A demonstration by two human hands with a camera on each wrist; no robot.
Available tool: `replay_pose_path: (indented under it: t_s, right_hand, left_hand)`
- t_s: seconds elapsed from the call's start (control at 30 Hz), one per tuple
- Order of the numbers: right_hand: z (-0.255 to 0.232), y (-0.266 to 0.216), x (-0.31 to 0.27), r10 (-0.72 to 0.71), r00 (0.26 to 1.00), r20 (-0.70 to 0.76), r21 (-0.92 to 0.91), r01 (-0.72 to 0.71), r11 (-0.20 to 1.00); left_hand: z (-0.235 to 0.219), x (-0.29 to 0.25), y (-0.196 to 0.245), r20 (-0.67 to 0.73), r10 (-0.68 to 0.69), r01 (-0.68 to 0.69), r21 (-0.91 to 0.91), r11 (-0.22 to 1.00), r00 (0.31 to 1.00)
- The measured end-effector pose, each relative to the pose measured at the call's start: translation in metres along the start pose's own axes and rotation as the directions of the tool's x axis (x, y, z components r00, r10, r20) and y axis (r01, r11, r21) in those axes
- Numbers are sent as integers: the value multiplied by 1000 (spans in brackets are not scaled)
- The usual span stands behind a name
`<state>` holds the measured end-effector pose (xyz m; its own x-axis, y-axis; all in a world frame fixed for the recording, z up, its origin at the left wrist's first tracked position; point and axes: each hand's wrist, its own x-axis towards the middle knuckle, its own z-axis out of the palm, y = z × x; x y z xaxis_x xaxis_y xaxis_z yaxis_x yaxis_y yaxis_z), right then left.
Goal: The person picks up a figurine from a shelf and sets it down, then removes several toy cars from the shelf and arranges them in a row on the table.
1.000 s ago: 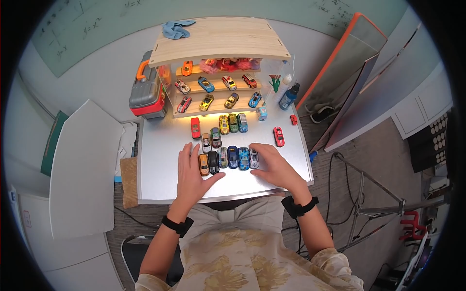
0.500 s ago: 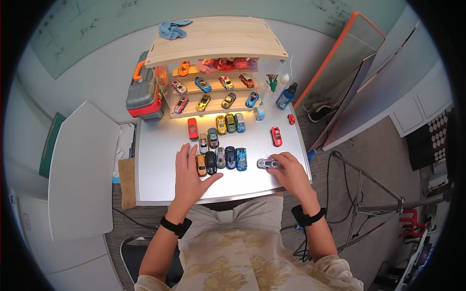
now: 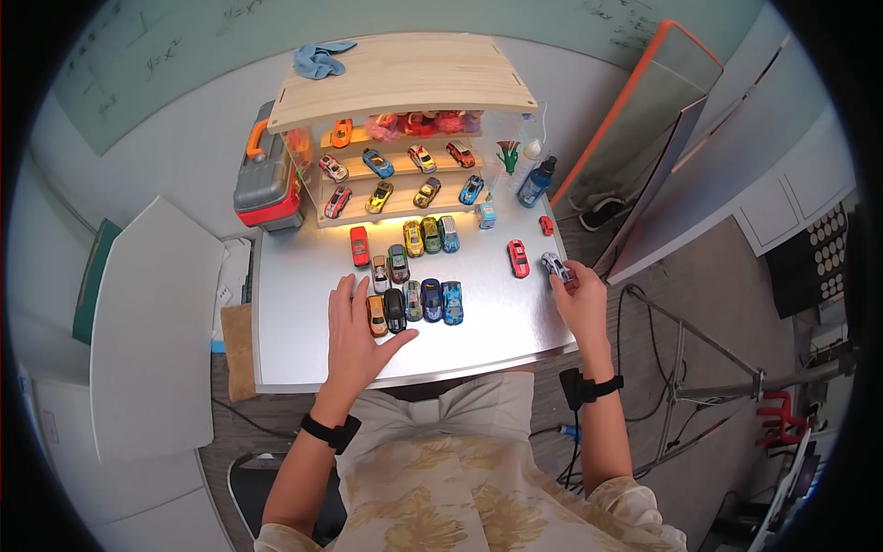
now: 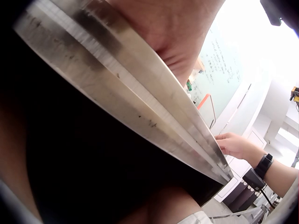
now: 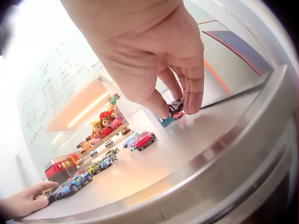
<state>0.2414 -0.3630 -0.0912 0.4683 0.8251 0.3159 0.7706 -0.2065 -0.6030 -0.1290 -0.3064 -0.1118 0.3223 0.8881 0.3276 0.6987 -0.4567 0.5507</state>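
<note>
My right hand [image 3: 583, 302] pinches a silver toy car [image 3: 556, 267] between thumb and fingers near the table's right edge. In the right wrist view, the thumb and fingers flank this dark-and-white car [image 5: 175, 106]. My left hand [image 3: 357, 333] lies at the left end of the front row, fingers extended and thumb spread along its near side. Beside its fingers are an orange toy car [image 3: 377, 315] and a black one [image 3: 395, 310]. Further along that row come a grey-green car [image 3: 413, 300], a dark blue one [image 3: 431, 300] and a light blue one [image 3: 452, 303].
A red toy car [image 3: 518, 258] and a smaller red one [image 3: 546, 225] sit near the right hand. More toy cars stand behind the front row. At the back, a lit wooden display shelf [image 3: 405, 83] holds cars and dolls, beside a blue bottle [image 3: 535, 184] and a toolbox [image 3: 268, 184].
My right hand has taken the silver car from the right end of the front row and carried it right and back, near the red cars. The left hand has stayed by the row.
</note>
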Motion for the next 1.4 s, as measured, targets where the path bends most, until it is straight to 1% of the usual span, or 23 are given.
replay_pose_path:
  t_s: [0.1, 0.2, 0.3, 0.4, 0.43, 0.5, 0.57, 0.6, 0.7, 0.8, 0.83, 0.9, 0.93, 1.03, 1.13, 1.23, 1.27, 1.37, 1.4]
  right_hand:
    - [11, -5, 10, -27, 999, 22, -106, 29, 994]
    - [11, -30, 14, 42, 996, 80, -68, -36, 997]
    - [16, -33, 11, 34, 997, 68, -51, -30, 998]
    - [8, -57, 4, -153, 987, 42, 51, 150, 987]
    - [9, -65, -3, -240, 961, 133, 129, 224, 966]
    - [14, -84, -17, -418, 864, 281, 297, 336, 894]
    - [20, -102, -24, -503, 742, 443, 369, 360, 857]
    - [26, -105, -25, -523, 708, 475, 394, 361, 845]
    - [47, -95, -24, -565, 677, 471, 405, 403, 821]
    - [33, -99, -26, -430, 769, 473, 225, 367, 903]
    - [30, -95, -26, -353, 817, 456, 168, 311, 935]
    - [24, -84, -26, -188, 896, 403, 54, 182, 982]
    - [22, -82, -28, -197, 922, 334, 66, 186, 980]
    - [18, -69, -32, -127, 914, 385, 66, 110, 992]
    - [14, -69, -35, -196, 915, 353, 113, 166, 980]
    - [16, -79, -27, -148, 966, 210, 131, 122, 984]
    - [19, -79, -23, -113, 977, 181, 144, 87, 986]
    - [24, -83, -19, -109, 984, 143, 191, 81, 978]
    - [26, -84, -21, -127, 980, 156, 199, 95, 975]
  left_hand:
    - [0, 0, -2, -6, 6, -6, -7, 1000, 1000]
    - [1, -1, -1, -10, 2, -2, -10, 1000, 1000]
    - [-1, -1, -1, -4, -2, 2, -21, 1000, 1000]
    - [-1, -1, -1, -3, -7, 7, -20, 1000, 1000]
    - [0, -1, -2, -7, -3, 3, -15, 1000, 1000]
    - [1, -1, -1, -10, 6, -6, -7, 1000, 1000]
    - [1, -1, -2, -12, 10, -10, 0, 1000, 1000]
    - [1, -2, -3, -12, 9, -10, -5, 1000, 1000]
    - [1, -2, -3, -13, 1, -1, -15, 1000, 1000]
    - [0, -1, -2, -14, -5, 5, -12, 1000, 1000]
    - [0, -1, -2, -17, 0, 0, -3, 1000, 1000]
    - [2, -2, -2, -16, 4, -4, 3, 1000, 1000]
    - [1, -2, -2, -14, 2, -2, 4, 1000, 1000]
    - [1, -1, -2, -9, 3, -3, -1, 1000, 1000]
    - [0, -1, -2, 8, 0, 0, -29, 1000, 1000]
    - [0, 0, -2, 10, 12, -12, -29, 1000, 1000]
    - [0, -1, -2, 7, 18, -18, -22, 1000, 1000]
    - [1, -1, -3, -15, 13, -13, -12, 1000, 1000]
    - [1, 0, -3, -16, 12, -13, -6, 1000, 1000]
